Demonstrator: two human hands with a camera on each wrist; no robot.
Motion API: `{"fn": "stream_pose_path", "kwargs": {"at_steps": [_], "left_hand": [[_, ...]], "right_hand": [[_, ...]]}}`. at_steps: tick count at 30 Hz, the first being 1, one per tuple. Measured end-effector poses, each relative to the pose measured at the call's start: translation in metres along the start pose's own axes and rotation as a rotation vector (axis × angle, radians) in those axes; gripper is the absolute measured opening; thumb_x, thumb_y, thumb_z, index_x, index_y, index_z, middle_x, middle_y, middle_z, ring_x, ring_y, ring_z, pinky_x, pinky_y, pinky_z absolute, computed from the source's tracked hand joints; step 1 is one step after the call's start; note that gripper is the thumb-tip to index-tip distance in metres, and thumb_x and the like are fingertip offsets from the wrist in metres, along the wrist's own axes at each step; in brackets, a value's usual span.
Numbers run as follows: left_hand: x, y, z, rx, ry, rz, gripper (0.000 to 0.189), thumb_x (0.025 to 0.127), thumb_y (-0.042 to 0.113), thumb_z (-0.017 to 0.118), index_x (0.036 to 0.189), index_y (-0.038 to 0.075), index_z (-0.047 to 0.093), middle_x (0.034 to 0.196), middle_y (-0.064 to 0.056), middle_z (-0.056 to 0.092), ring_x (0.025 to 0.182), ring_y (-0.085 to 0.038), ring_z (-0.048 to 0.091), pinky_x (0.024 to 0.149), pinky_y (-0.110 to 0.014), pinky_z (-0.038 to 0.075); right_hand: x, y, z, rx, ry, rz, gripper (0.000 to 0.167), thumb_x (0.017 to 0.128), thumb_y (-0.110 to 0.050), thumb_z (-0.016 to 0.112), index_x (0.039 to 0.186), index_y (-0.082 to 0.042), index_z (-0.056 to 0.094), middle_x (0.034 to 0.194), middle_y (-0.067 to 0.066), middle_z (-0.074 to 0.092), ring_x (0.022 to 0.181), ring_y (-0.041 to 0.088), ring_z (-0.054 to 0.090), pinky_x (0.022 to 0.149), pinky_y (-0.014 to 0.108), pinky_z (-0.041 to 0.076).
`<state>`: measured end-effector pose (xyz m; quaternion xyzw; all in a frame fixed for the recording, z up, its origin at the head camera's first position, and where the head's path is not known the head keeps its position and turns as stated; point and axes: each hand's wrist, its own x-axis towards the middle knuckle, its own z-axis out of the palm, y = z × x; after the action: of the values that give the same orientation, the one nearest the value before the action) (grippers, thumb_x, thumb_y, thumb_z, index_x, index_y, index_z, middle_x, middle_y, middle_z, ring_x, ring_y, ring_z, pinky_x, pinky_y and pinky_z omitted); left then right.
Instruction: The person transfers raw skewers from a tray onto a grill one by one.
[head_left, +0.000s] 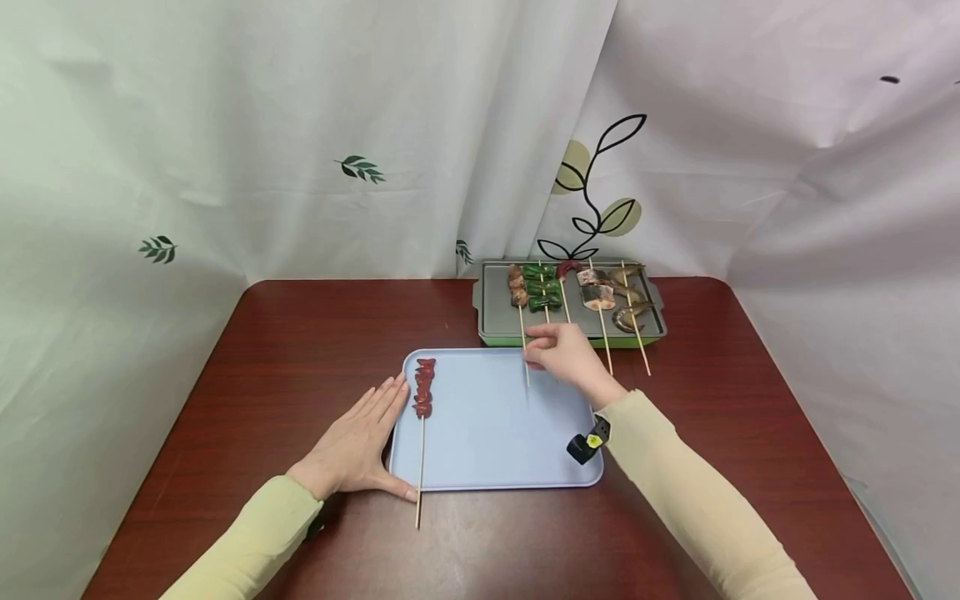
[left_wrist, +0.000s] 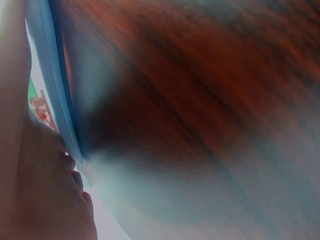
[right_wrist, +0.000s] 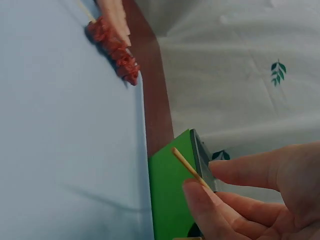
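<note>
My left hand point(head_left: 356, 446) lies with straight fingers along the left rim of a light-blue tray point(head_left: 495, 442), its thumb near the stick of a red meat skewer point(head_left: 423, 387) on the tray. That red skewer also shows in the right wrist view. Over the tray's far edge, my right hand point(head_left: 562, 354) pinches the stick of a brown meat skewer point(head_left: 517, 285), whose meat is at the left end of a grill pan point(head_left: 498, 325). In the right wrist view, the thumb and fingers hold the stick point(right_wrist: 185, 164) near its end.
Beside it at the pan are a green pepper skewer point(head_left: 543, 287), a dark red curled piece on a stick point(head_left: 567, 268), a fish-chunk skewer point(head_left: 597, 296) and a shrimp skewer point(head_left: 632, 317). Some sticks overhang the near rim. A white curtain point(head_left: 360, 225) stands behind the brown table point(head_left: 315, 325).
</note>
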<state>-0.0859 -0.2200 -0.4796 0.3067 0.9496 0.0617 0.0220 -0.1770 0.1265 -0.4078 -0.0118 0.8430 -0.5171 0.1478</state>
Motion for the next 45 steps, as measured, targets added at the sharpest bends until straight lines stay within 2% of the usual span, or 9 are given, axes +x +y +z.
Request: {"fn": "stream_pose_path", "kwargs": {"at_steps": [5,11,19,24,28,37,45], "left_hand": [[0.000,0.000,0.000,-0.002,0.000,-0.001,0.153,0.054,0.100,0.057,0.158,-0.007,0.023,0.165,-0.022,0.019,0.152,-0.034,0.019,0.122,-0.047,0.018],[0.000,0.000,0.001,-0.005,-0.005,-0.004,0.153,0.054,0.100,0.057,0.158,-0.006,0.023,0.165,-0.022,0.019,0.152,-0.033,0.018,0.122,-0.047,0.018],[0.000,0.000,0.002,-0.005,-0.014,-0.014,0.153,0.054,0.101,0.056,0.159,-0.006,0.021,0.166,-0.021,0.017,0.153,-0.032,0.016,0.123,-0.046,0.015],[0.000,0.000,0.001,0.000,-0.018,-0.011,0.153,0.054,0.101,0.055,0.159,-0.006,0.021,0.166,-0.021,0.017,0.153,-0.032,0.016,0.123,-0.046,0.016],[0.001,-0.001,0.001,0.008,-0.018,-0.008,0.153,0.054,0.102,0.054,0.159,-0.006,0.022,0.166,-0.021,0.018,0.153,-0.032,0.016,0.123,-0.046,0.016],[0.001,-0.001,0.001,0.008,-0.028,-0.011,0.153,0.055,0.101,0.054,0.159,-0.006,0.021,0.166,-0.021,0.017,0.153,-0.032,0.015,0.123,-0.046,0.015],[0.000,-0.001,0.001,0.009,-0.018,-0.004,0.153,0.055,0.102,0.054,0.159,-0.006,0.022,0.166,-0.021,0.018,0.153,-0.033,0.016,0.123,-0.046,0.016]], "right_hand": [[-0.010,0.002,0.000,-0.092,0.017,-0.069,0.044,0.096,-0.010,0.070,0.136,0.003,0.061,0.103,0.011,0.075,0.085,0.020,0.073,0.074,0.036,0.057],[-0.025,0.000,0.000,-0.097,0.049,-0.085,0.046,0.095,-0.019,0.074,0.136,-0.002,0.063,0.107,0.009,0.075,0.085,0.019,0.072,0.072,0.037,0.055],[-0.045,-0.001,0.006,-0.077,0.058,-0.121,0.047,0.092,-0.024,0.078,0.133,-0.004,0.067,0.106,0.006,0.075,0.092,0.018,0.073,0.078,0.038,0.058],[-0.054,-0.002,0.013,-0.048,0.039,-0.140,0.045,0.091,-0.024,0.079,0.131,-0.007,0.069,0.104,0.002,0.075,0.090,0.016,0.073,0.081,0.039,0.058],[-0.061,-0.003,0.019,-0.018,0.014,-0.159,0.044,0.091,-0.023,0.079,0.130,-0.006,0.069,0.103,0.003,0.075,0.090,0.016,0.073,0.082,0.039,0.058],[-0.069,-0.004,0.035,0.036,-0.045,-0.139,0.042,0.090,-0.020,0.079,0.128,-0.005,0.070,0.101,0.002,0.075,0.090,0.015,0.073,0.083,0.037,0.058],[-0.071,0.002,0.052,0.079,-0.131,-0.127,0.047,0.092,-0.021,0.077,0.132,0.000,0.066,0.104,0.004,0.075,0.093,0.017,0.073,0.085,0.039,0.058]]}}
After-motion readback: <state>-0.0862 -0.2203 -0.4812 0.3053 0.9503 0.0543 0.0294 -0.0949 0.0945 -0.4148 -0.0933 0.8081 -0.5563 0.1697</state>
